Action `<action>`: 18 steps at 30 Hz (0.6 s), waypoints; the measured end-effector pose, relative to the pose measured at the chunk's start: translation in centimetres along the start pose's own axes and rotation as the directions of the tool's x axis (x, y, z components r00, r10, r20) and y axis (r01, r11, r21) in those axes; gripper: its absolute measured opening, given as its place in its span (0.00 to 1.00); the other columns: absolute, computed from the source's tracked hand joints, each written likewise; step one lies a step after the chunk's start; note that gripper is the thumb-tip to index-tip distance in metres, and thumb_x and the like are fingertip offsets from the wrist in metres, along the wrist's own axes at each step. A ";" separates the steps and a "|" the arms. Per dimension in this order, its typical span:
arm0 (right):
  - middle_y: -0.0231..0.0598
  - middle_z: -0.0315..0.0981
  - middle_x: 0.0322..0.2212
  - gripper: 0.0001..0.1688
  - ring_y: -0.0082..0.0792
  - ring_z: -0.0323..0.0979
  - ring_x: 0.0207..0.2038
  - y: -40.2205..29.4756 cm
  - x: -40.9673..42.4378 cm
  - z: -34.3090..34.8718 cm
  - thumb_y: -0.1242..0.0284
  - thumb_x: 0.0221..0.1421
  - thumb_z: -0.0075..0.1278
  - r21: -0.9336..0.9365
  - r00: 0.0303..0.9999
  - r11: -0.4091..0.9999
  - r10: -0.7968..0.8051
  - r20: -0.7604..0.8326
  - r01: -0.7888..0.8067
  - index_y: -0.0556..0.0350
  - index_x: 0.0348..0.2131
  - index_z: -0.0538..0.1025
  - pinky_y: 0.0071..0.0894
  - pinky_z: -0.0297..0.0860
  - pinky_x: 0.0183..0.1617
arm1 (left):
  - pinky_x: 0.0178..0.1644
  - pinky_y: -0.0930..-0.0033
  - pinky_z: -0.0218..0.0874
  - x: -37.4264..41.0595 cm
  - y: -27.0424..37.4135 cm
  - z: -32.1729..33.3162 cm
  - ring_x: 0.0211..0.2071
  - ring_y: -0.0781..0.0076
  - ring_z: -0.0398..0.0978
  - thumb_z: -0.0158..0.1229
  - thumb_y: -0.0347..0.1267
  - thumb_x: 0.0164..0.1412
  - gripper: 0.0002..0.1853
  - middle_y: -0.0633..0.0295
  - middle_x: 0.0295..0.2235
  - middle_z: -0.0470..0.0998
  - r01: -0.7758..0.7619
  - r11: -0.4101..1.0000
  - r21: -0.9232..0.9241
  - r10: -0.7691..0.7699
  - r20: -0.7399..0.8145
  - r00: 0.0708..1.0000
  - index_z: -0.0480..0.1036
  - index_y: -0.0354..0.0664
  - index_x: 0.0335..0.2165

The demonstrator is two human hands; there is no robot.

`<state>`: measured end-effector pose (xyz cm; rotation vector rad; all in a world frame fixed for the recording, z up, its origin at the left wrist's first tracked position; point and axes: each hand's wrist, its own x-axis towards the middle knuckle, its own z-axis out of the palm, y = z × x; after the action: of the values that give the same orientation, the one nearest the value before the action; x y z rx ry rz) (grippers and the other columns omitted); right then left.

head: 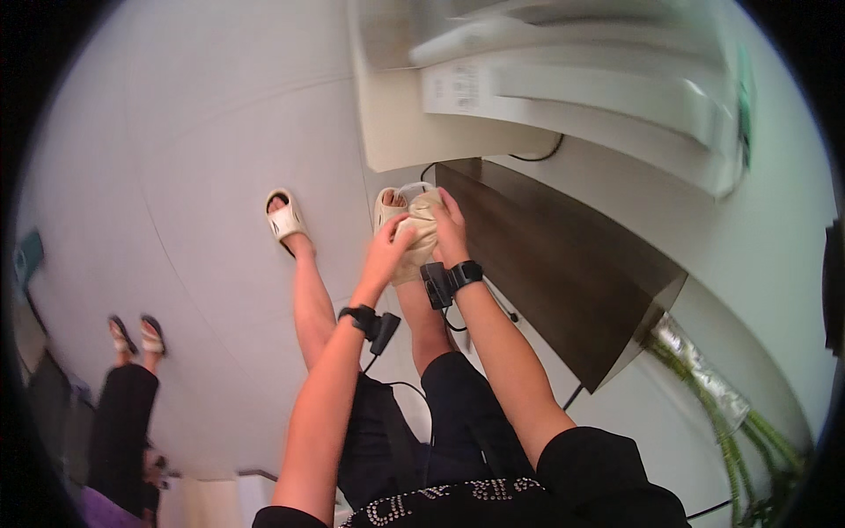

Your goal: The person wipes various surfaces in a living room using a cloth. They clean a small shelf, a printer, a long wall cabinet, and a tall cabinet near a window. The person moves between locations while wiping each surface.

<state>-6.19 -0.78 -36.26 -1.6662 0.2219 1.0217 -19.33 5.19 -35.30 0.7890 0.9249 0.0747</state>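
Both my hands hold a crumpled beige cloth-like item [417,239] in front of my shins. My left hand [391,245] pinches its left side between thumb and fingers. On the opposite side, my right hand [450,223] grips the upper right edge. A translucent whitish loop or rim [414,189] shows at the top of the item; I cannot tell what it is. Black strapped devices with cables sit on both wrists, the left device [370,325] and the right device [443,282].
A dark brown wooden cabinet [548,264] stands close on my right. Beyond it, a blurred white appliance [568,86] rests on a cream surface [396,132]. Green plant stems [700,389] in shiny wrap lie lower right. Another person's legs [122,409] show at left on pale tiled floor [211,158].
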 end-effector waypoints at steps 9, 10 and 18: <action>0.40 0.68 0.43 0.21 0.41 0.71 0.43 -5.8 -2.8 -3.0 0.57 0.63 0.35 0.805 0.945 0.589 0.297 -0.135 -0.070 0.52 0.45 0.67 0.45 0.68 0.49 | 0.42 0.53 0.63 1.1 7.6 9.1 0.41 0.47 0.70 0.58 0.25 0.47 0.12 0.53 0.35 0.75 -0.273 0.477 0.835 0.341 0.110 0.934 0.69 0.37 0.34; 0.37 0.69 0.43 0.24 0.37 0.69 0.46 -0.8 -0.2 -5.1 0.52 0.62 0.36 0.770 0.976 0.631 0.091 -0.200 0.099 0.49 0.46 0.67 0.46 0.68 0.48 | 0.40 0.53 0.63 1.4 8.3 10.9 0.39 0.48 0.71 0.59 0.25 0.46 0.11 0.53 0.33 0.74 -0.374 0.375 0.848 0.396 0.219 0.892 0.70 0.37 0.32; 0.30 0.70 0.38 0.22 0.31 0.69 0.42 3.5 0.0 -2.8 0.54 0.65 0.36 0.977 0.989 0.214 -0.141 0.050 -0.019 0.46 0.47 0.69 0.31 0.65 0.50 | 0.37 0.59 0.65 3.4 7.8 12.5 0.34 0.50 0.74 0.54 0.21 0.48 0.08 0.53 0.32 0.74 -0.482 0.309 0.820 0.269 0.410 0.871 0.72 0.37 0.32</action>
<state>-6.89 -4.50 -38.66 -0.3671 0.5814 0.6230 -5.95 4.84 -28.30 2.0494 0.4859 -0.1233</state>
